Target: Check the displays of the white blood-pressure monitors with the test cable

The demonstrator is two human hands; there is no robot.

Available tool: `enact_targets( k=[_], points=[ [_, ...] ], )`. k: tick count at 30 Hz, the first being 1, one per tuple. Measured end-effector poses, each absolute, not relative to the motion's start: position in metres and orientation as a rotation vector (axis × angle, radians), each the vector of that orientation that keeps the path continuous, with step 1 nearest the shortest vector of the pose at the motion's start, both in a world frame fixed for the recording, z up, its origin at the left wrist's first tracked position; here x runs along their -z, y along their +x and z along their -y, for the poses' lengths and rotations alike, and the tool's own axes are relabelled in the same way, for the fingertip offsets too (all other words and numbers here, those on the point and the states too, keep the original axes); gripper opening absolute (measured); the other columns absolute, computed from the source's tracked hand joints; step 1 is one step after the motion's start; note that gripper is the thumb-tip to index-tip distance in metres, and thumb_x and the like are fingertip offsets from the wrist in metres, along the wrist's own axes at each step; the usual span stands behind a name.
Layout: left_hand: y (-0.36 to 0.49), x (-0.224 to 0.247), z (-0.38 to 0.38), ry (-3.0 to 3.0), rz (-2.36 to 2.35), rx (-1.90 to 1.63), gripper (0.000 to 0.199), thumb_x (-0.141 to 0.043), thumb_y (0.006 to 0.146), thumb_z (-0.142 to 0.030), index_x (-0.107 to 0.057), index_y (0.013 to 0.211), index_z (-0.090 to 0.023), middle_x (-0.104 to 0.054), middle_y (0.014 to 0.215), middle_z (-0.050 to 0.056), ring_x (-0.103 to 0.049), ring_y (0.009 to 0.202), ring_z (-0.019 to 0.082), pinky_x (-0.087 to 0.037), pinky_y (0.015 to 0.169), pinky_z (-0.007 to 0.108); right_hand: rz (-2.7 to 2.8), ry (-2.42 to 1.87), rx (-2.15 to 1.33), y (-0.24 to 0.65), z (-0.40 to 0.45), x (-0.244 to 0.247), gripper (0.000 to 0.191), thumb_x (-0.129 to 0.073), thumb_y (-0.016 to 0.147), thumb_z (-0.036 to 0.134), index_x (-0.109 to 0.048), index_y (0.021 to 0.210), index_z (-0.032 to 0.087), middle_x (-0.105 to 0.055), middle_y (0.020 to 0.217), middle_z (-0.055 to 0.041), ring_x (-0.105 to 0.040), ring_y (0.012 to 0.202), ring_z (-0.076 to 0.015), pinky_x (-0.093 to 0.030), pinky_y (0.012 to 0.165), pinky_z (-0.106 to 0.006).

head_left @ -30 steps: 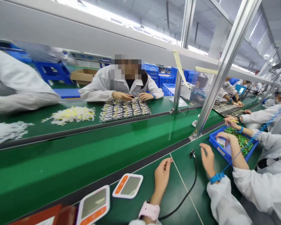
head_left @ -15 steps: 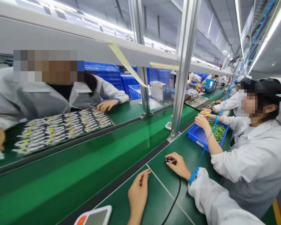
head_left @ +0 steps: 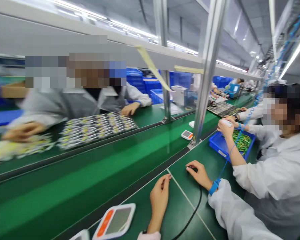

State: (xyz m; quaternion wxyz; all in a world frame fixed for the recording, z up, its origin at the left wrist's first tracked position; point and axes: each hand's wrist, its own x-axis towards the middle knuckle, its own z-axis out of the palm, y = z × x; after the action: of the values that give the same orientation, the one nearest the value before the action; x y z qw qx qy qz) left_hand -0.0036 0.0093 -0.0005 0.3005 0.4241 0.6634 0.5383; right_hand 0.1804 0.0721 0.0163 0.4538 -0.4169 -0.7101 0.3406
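My left hand (head_left: 160,197) rests on the green bench mat with its fingers loosely curled and nothing in it, just right of a white and orange flat device (head_left: 114,221). My right hand (head_left: 199,173), with a blue wrist strap (head_left: 214,186), lies over the plug end of a black cable (head_left: 193,210) and its fingers pinch the plug. The cable runs back along the mat towards me between my two arms.
A green conveyor belt (head_left: 90,173) passes in front, carrying a small white and orange device (head_left: 186,135). A metal post (head_left: 205,83) stands at the belt's edge. A co-worker on my right reaches over a blue tray (head_left: 218,146) of green parts. Another person across the belt handles rows of small parts (head_left: 97,125).
My right hand dropped from above the mat onto the cable plug and closed on it. My left hand stayed where it was. My view swung to the right, then slightly back.
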Motion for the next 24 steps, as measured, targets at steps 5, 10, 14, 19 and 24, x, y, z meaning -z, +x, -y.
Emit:
enact_targets(
  k=[5,10,14,19,24],
  points=[
    [0.0025,-0.0057,-0.0073,1.147,-1.730,-1.496,0.043,-0.046,0.079,-0.056,-0.069,0.087,-0.021,-0.075,0.086,0.008,-0.070,0.080,0.024,-0.054,0.076,0.038,1.773,-0.999,-0.830,0.1839,-0.0741,-0.0180,0.019,-0.058,0.085,0.036,-0.068,0.076,0.022,-0.065,0.078,-0.0043,-0.062,0.074,-0.0199,-0.050,0.071,-0.035],
    [0.0026,-0.0083,-0.0055,1.154,-1.729,-1.498,0.038,-0.047,0.081,-0.051,-0.069,0.088,-0.021,-0.074,0.087,0.007,-0.070,0.081,0.023,-0.054,0.075,0.036,1.736,-0.974,-0.839,0.1845,-0.0766,-0.0167,0.014,-0.062,0.081,0.036,-0.070,0.072,0.030,-0.065,0.074,-0.0052,-0.062,0.070,-0.0248,-0.052,0.065,-0.040],
    [0.0014,-0.0095,-0.0047,1.170,-1.714,-1.487,0.036,-0.047,0.082,-0.049,-0.069,0.089,-0.021,-0.074,0.088,0.007,-0.069,0.083,0.023,-0.054,0.076,0.036,1.706,-0.995,-0.833,0.1842,-0.0761,-0.0151,0.013,-0.061,0.081,0.038,-0.070,0.076,0.029,-0.066,0.077,-0.0048,-0.063,0.070,-0.0245,-0.053,0.066,-0.040],
    [0.0016,-0.0086,-0.0058,1.170,-1.722,-1.491,0.036,-0.047,0.082,-0.049,-0.069,0.089,-0.021,-0.074,0.086,0.007,-0.070,0.081,0.023,-0.054,0.075,0.036,1.733,-1.002,-0.817,0.1851,-0.0761,-0.0143,0.021,-0.059,0.084,0.038,-0.068,0.076,0.021,-0.065,0.077,-0.0047,-0.062,0.073,-0.0193,-0.052,0.066,-0.032],
    [0.0027,-0.0073,-0.0070,1.148,-1.721,-1.510,0.036,-0.047,0.082,-0.048,-0.069,0.087,-0.021,-0.074,0.087,0.007,-0.069,0.078,0.022,-0.054,0.074,0.035,1.757,-0.999,-0.819,0.1847,-0.0759,-0.0167,0.021,-0.058,0.086,0.035,-0.067,0.076,0.019,-0.064,0.077,-0.0044,-0.061,0.073,-0.0171,-0.051,0.066,-0.029]
  ],
)
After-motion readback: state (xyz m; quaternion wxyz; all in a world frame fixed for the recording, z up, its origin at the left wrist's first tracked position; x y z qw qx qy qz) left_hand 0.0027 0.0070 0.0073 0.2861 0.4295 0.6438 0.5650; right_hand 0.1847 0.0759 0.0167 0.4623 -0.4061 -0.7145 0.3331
